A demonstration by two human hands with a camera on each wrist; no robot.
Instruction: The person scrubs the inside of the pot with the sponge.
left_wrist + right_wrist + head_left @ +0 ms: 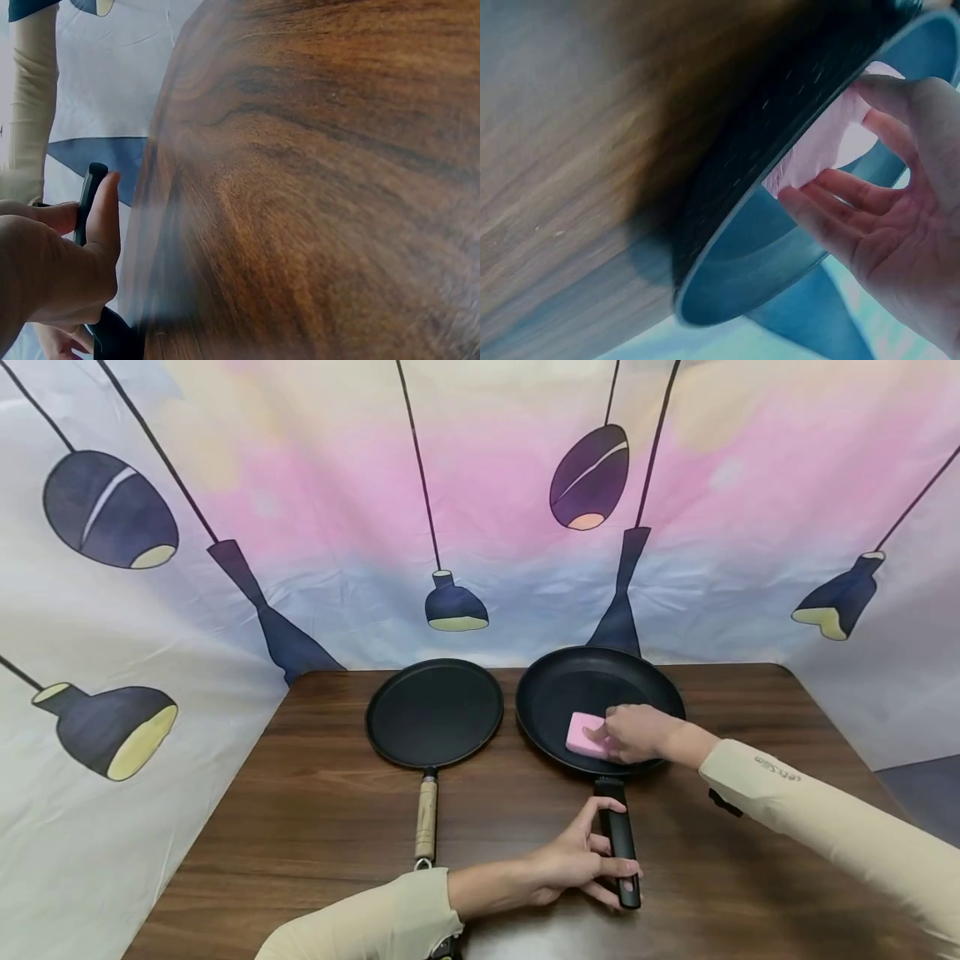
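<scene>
A deep black frying pan (555,685) stands at the right of the table, its black handle (619,839) pointing toward me. My left hand (573,864) grips that handle, thumb and fingers on either side of it; the left wrist view shows the handle's end (94,172) between them. Inside the pan, my right hand (641,732) holds a pink sponge (581,733) against the pan's inner surface. From the right wrist, the sponge (829,142) is pinched between thumb and fingers, just inside the raised rim (727,232).
Left of the frying pan lies a flat black griddle pan (435,714) with a wooden handle (426,818) ending in a metal ring. Both stand on a brown wooden table (315,810). Behind its far edge hangs a cloth backdrop (322,527) printed with lamps.
</scene>
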